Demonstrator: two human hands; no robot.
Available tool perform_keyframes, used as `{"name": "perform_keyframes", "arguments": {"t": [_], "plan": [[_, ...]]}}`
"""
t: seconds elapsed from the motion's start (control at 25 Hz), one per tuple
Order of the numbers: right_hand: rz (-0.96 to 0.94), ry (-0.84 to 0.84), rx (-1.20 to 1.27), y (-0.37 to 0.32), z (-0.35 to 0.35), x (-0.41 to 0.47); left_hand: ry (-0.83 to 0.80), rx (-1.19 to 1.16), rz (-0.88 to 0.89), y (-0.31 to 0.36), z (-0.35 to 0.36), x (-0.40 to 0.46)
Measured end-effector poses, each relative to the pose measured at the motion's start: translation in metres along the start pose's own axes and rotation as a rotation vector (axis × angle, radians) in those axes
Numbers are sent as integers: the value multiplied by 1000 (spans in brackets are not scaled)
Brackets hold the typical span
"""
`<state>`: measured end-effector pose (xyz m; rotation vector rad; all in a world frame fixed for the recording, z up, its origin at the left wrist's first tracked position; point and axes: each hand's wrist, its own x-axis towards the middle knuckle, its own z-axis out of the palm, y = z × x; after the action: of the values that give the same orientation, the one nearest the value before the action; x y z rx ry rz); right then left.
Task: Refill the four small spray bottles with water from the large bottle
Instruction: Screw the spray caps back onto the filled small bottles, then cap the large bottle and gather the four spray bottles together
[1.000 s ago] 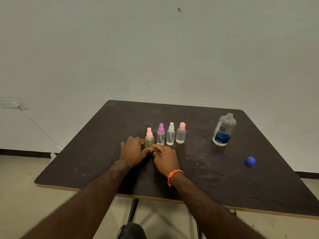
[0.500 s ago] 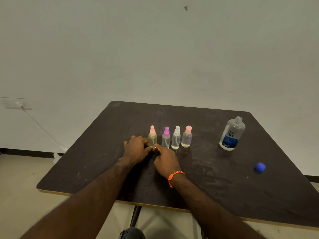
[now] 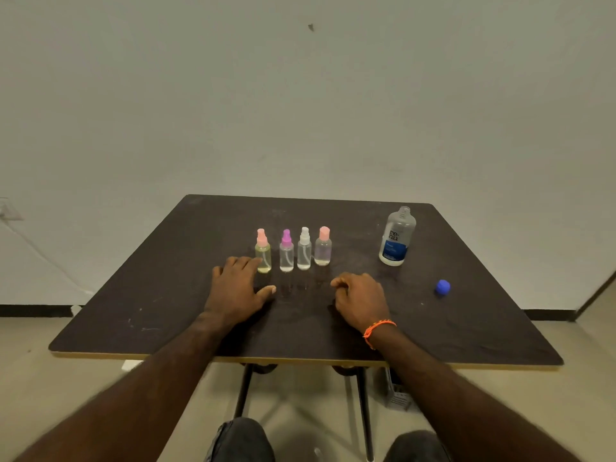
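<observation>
Your left hand (image 3: 237, 288) lay flat with straight fingers beside the yellowish clear plastic spray bottle with pink cap (image 3: 263, 251); your right hand (image 3: 360, 300) rested loosely curled, holding nothing. You needed 1 steady grasp on its body before unscrewing.

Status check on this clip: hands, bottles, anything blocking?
Left hand open, fingertips by the yellowish bottle; right hand loosely curled, empty. Four spray bottles capped, in a row. Large bottle uncapped, blue cap aside. Nothing blocking.

I see bare forearms, no sleeves; a thin orange braided band (image 3: 378, 329) circles my right wrist, and dark trousers (image 3: 241, 440) cover my knees.
</observation>
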<state>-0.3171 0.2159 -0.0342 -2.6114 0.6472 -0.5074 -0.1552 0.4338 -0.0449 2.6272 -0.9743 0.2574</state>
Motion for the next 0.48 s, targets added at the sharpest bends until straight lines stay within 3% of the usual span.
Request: {"name": "perform_keyframes", "arguments": {"t": [0.12,0.24,0.48], "plan": [[72,50,-98,35,-28,-9,97,-87,205,35,3,-2],[125,90,-90,67,-52,-13,-8,-120,357,83,6,7],[225,119,-131,110,-88,8,-157,-176,415,159,22,67]]}}
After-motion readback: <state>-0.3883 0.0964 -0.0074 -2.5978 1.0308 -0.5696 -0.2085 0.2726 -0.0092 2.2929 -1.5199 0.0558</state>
